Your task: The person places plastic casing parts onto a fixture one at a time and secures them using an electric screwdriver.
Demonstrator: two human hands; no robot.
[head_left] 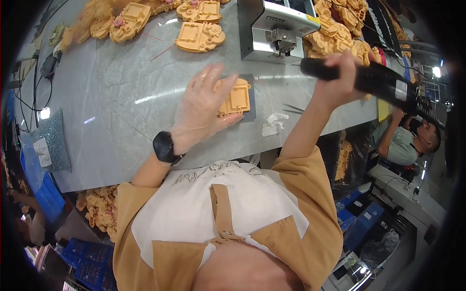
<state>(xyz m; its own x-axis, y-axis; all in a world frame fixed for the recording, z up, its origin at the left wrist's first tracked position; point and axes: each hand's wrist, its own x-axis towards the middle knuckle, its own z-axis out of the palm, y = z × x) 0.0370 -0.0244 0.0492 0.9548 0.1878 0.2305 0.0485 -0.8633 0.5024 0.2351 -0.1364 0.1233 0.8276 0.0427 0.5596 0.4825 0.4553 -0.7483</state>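
Observation:
A yellow-orange plastic housing (239,97) lies on a dark flat pad (250,112) on the grey table in front of me. My left hand (199,106), in a thin clear glove, steadies its left side, with the index finger near its upper edge and the thumb along its lower edge. My right hand (340,80) is raised over the right part of the table. Its fingers are wrapped round a thick black electric screwdriver (381,82), held nearly level, its blunt end pointing left.
A metal machine (276,31) stands beyond the pad. More orange housings (199,36) lie at the far side, and others are heaped (335,36) on the right. Tweezers (293,108) and crumpled tissue (275,124) rest nearby. A bag of small pieces (51,140) sits left. Another person (403,140) works at right.

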